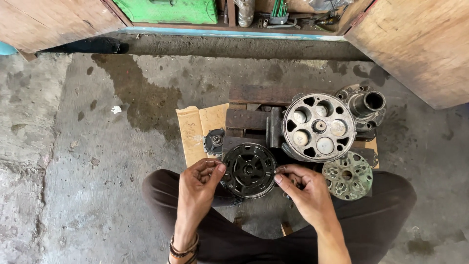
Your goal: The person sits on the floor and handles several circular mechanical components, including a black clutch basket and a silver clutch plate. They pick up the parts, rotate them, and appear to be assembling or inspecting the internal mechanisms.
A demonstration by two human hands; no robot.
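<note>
On the concrete floor [97, 161], between the person's crossed legs, one black round disc [249, 170] with slotted openings stands in front of a low wooden pallet [254, 105]. The left hand [198, 188] pinches the disc's left rim with curled fingers, and the right hand [303, 188] grips its right rim between thumb and fingertips, so both hands are closed on the same part. Four more metal parts lie around it: one large grey cylinder block [318, 127] with round bores and piston tops on the pallet just behind, one greenish plate [348, 175] with many holes just right of the right hand, one grey housing [365, 105] with an open tube at the far right, and one small dark hub [214, 142] on the cardboard sheet [195, 129] to the left. The cylinder block partly hides the housing. Behind, two wooden cupboard doors [415, 44] stand open; the shelf inside holds one green box [168, 10] and some loose tools [288, 17], too small to tell apart
</note>
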